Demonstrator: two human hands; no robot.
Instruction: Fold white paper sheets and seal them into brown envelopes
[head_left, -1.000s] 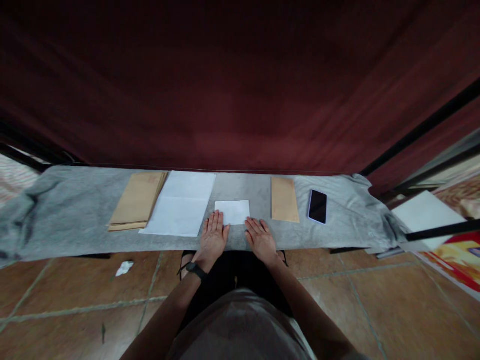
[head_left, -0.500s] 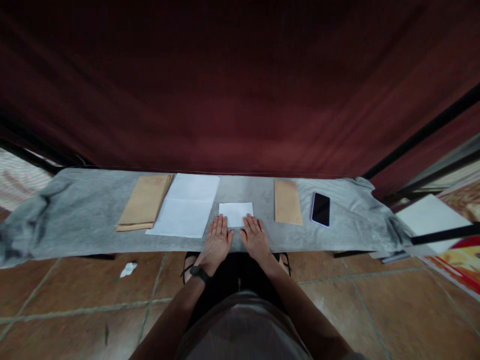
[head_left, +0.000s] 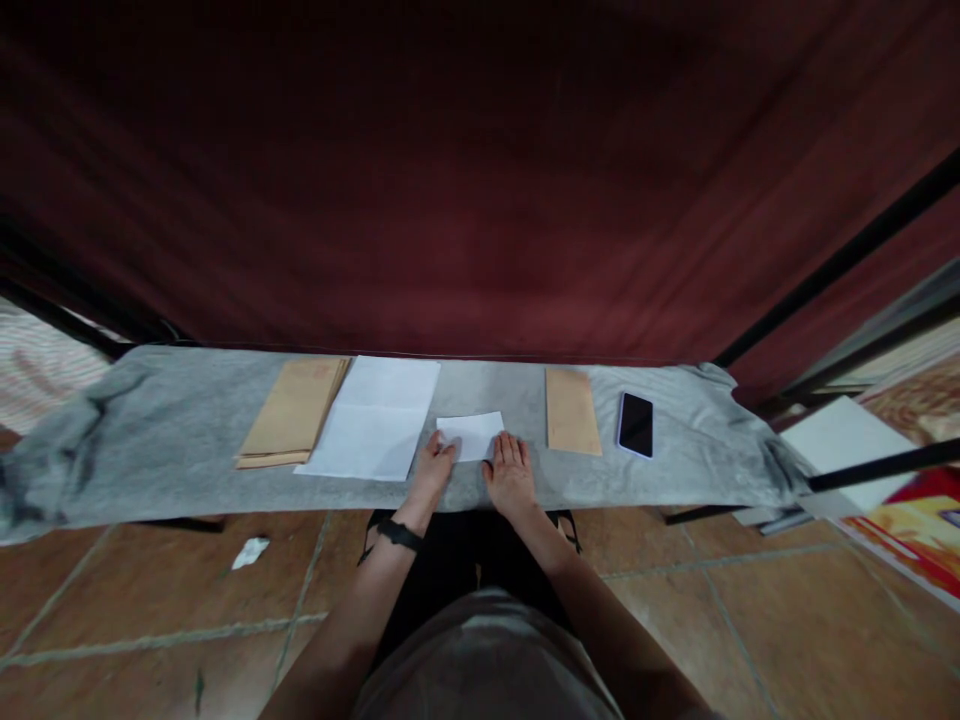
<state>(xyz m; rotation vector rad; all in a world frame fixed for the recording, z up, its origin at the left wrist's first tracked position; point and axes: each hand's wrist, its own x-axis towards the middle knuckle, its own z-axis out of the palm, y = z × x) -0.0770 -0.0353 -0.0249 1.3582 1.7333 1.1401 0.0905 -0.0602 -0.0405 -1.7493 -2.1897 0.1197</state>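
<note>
A small folded sheet of white paper (head_left: 474,438) lies on the grey cloth directly in front of me. My left hand (head_left: 432,472) is closed at its left edge, with thumb and fingers gripping the near left corner. On the other side, my right hand (head_left: 511,478) rests flat with fingers stretched out, the fingertips at the paper's right edge. Larger white sheets (head_left: 375,415) lie to the left, beside a stack of brown envelopes (head_left: 292,408). Farther right is a single brown envelope (head_left: 572,410).
A phone (head_left: 636,425) with a pale purple case lies right of the single envelope. Grey cloth (head_left: 187,430) covers the narrow table. Behind it hangs a dark red curtain (head_left: 480,250). A crumpled white scrap (head_left: 250,552) is on the tiled floor.
My left hand has gone from lying flat to gripping the paper's left edge. The small paper is slightly tilted now. My right hand stays flat at the right edge.
</note>
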